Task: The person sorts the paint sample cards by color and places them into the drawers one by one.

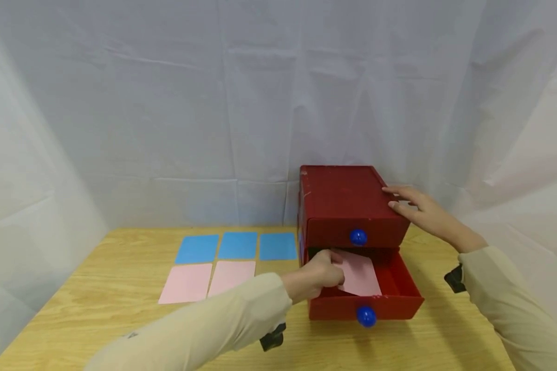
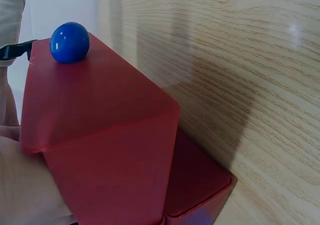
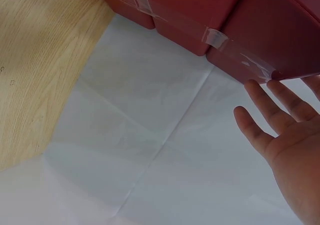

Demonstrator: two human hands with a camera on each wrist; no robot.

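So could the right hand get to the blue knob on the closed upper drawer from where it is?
Probably yes: the right hand rests open on the red box's top right edge, and the upper knob below has nothing in front of it.

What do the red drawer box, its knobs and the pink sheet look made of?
Drawer box: likely painted card or thin wood, matte red, taped seams at the back. Knobs: glossy blue, probably plastic, with highlights. Pink sheet, pinched by the left hand: thin paper or card, matte.

Three blue cards [image 1: 235,246], two pink cards [image 1: 207,282] flat on wooden table [image 1: 97,309]; white backdrop [image 1: 167,103].
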